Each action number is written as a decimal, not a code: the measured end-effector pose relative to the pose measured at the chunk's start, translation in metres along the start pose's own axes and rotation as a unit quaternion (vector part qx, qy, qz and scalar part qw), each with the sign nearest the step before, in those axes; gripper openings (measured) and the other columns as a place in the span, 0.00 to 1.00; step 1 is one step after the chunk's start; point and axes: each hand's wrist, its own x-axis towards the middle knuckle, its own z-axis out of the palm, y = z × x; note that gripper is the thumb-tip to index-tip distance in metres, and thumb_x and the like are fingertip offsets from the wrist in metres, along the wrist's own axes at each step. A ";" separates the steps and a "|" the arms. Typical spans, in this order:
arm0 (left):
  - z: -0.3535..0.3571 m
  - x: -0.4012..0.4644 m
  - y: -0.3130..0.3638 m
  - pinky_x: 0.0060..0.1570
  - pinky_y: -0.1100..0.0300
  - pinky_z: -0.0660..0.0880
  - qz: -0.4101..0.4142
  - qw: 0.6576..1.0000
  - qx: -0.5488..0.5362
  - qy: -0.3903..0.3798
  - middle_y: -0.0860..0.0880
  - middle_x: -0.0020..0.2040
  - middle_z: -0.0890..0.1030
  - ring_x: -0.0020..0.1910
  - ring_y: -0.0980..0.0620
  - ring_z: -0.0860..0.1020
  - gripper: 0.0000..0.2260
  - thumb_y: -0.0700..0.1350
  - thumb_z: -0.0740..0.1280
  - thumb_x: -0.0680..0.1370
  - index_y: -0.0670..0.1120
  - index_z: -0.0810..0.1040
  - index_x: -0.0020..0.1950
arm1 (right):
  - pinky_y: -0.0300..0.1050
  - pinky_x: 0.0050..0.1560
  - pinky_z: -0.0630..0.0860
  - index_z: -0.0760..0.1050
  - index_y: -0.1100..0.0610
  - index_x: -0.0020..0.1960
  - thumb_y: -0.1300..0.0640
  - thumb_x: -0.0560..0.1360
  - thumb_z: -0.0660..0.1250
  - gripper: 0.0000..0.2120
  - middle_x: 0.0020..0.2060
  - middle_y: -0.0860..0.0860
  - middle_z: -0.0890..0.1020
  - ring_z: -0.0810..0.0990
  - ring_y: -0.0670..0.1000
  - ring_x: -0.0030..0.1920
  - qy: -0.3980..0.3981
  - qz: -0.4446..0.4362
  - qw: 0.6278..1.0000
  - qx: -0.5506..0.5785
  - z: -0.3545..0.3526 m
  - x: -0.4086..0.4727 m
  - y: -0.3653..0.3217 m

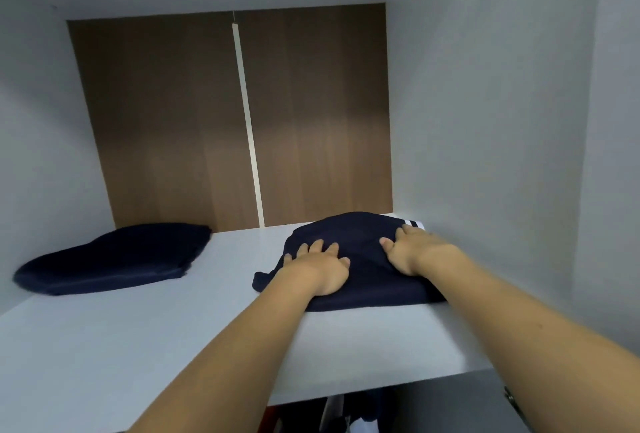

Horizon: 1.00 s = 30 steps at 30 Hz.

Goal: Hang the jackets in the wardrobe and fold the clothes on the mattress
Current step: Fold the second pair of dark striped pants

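Both arms reach up onto a pale grey laminate shelf [145,339] inside the wardrobe; on its right half, close to the grey side wall [485,121], lies a folded navy-blue garment with white stripes at its far corner [363,280]; the left hand [320,268] lies flat on the garment's near left part, its fingers [317,247] spread and straight, pressing down rather than clutching; the right hand [412,250] rests on the far right part, fingers likewise extended over the cloth, gripping nothing (the thumb points toward the middle); well apart, at the shelf's left end, sits a second folded dark navy garment [114,259]; behind both stands a brown wood-grain back panel [166,121] split by a thin white vertical strip [247,121]; below the shelf's front edge some dark hanging clothes [363,412] show, too dim to tell apart.
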 end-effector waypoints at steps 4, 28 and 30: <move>0.002 0.030 0.002 0.77 0.42 0.42 -0.018 1.000 -0.025 -0.002 0.51 0.81 0.42 0.80 0.46 0.41 0.26 0.56 0.45 0.84 0.54 0.46 0.81 | 0.52 0.77 0.49 0.48 0.59 0.80 0.42 0.83 0.40 0.31 0.80 0.51 0.49 0.44 0.52 0.79 0.006 -0.019 1.000 -0.015 0.001 0.030 0.000; -0.005 0.160 0.014 0.76 0.39 0.41 -0.058 0.997 -0.024 -0.035 0.51 0.81 0.40 0.79 0.44 0.39 0.27 0.58 0.46 0.83 0.53 0.44 0.81 | 0.53 0.78 0.46 0.41 0.49 0.80 0.44 0.84 0.41 0.27 0.80 0.52 0.47 0.43 0.54 0.79 -0.015 -0.038 0.999 -0.019 0.009 0.167 0.010; -0.005 0.164 0.014 0.76 0.39 0.41 -0.062 0.997 -0.024 -0.039 0.51 0.81 0.40 0.79 0.44 0.39 0.27 0.58 0.46 0.83 0.54 0.43 0.81 | 0.52 0.77 0.45 0.41 0.49 0.80 0.45 0.84 0.41 0.27 0.80 0.52 0.46 0.43 0.54 0.79 -0.018 -0.040 0.999 -0.017 0.008 0.170 0.009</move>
